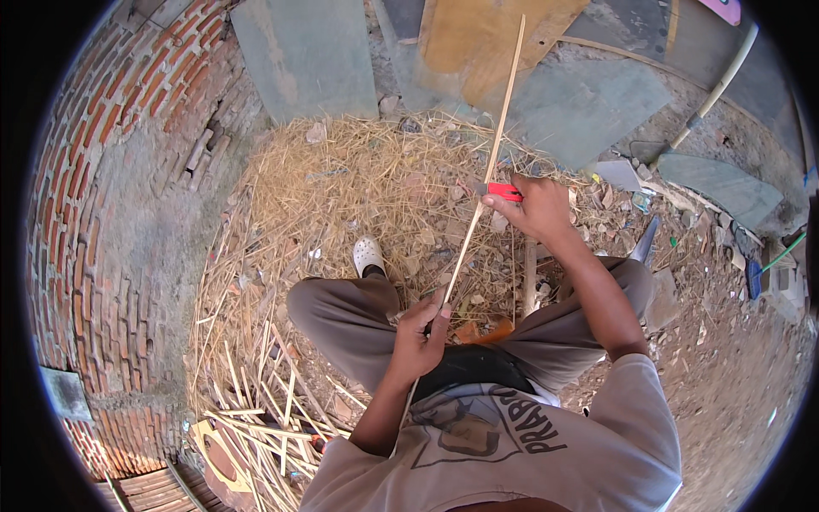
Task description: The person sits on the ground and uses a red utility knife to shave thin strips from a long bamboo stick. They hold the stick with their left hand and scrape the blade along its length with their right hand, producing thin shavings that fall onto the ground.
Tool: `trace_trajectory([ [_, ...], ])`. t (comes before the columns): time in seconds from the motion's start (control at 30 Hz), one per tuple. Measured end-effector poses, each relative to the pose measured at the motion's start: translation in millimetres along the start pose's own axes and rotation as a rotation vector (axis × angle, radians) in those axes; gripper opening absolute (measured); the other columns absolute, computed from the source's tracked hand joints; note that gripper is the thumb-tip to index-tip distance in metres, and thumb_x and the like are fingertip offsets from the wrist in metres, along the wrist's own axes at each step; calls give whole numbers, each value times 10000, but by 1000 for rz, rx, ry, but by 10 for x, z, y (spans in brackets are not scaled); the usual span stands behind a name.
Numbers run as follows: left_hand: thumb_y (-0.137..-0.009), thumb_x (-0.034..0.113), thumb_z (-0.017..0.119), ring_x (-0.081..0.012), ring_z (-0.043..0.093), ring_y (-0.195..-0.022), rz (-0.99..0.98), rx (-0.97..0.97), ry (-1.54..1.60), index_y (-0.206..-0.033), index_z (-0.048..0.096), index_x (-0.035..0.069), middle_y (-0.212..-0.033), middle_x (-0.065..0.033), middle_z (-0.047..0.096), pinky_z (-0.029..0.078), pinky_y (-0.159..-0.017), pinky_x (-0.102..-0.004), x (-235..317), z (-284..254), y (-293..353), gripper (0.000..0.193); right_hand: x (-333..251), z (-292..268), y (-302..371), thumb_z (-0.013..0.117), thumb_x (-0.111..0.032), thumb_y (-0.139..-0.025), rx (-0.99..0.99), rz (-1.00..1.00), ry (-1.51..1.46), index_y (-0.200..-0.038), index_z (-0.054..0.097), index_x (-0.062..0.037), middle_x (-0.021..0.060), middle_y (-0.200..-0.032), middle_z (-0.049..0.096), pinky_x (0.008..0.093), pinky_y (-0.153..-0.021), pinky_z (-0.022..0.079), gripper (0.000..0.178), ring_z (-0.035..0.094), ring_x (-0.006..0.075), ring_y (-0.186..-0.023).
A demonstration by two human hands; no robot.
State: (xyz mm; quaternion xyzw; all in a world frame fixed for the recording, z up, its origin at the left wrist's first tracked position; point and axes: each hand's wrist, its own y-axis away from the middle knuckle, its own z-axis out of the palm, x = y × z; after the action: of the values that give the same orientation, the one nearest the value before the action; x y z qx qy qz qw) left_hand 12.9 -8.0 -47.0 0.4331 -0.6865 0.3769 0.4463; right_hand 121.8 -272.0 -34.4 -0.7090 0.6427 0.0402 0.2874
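A long, thin pale strip of bamboo or wood (502,119) slants up from my lap and away from me. My left hand (421,335) is closed round its lower part, close to my body. Farther up, my right hand (543,209) grips a red-handled knife (505,192), its thumb laid along the near side. The short blade lies across the strip and seems to touch it; the exact contact is too small to tell. Under the strip, between my bent legs, an orange-brown piece (485,330) is partly hidden.
Straw-like shavings (341,171) heap over the ground ahead. Many loose pale strips (281,431) lie at my lower left. A brick wall (111,213) rises on the left. Grey-green boards (307,60) and a brown board (478,51) stand at the far side. A broken block (783,290) lies right.
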Motion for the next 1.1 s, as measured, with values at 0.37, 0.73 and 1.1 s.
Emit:
trace_trajectory([
  [0.37, -922, 16, 568, -143, 505, -672, 82, 2, -125, -1237, 587, -49, -767, -102, 550, 438, -631, -268, 44, -90, 213, 322, 157, 127, 19, 529, -711, -813, 148, -151, 68, -677, 621, -80, 119, -486, 526, 425, -467, 452, 651, 588, 330, -475],
  [0.73, -923, -6, 558, -112, 484, -642, -57, -216, 11, -1230, 592, -51, -747, -67, 531, 419, -585, -239, -8, -62, 874, 312, 932, -176, -346, 344, -713, -904, 234, 501, 61, -743, 699, -30, 222, -596, 603, 508, -608, 487, 786, 636, 423, -658],
  [1.1, -1033, 146, 440, -33, 397, -416, -289, -113, 745, -1317, 544, 3, -696, 10, 485, 347, -445, -198, -180, -224, 614, 335, 243, 202, 3, 654, -528, -864, -57, 130, -806, -770, 633, -31, 1, -620, 500, 300, -564, 383, 507, 459, 112, -601],
])
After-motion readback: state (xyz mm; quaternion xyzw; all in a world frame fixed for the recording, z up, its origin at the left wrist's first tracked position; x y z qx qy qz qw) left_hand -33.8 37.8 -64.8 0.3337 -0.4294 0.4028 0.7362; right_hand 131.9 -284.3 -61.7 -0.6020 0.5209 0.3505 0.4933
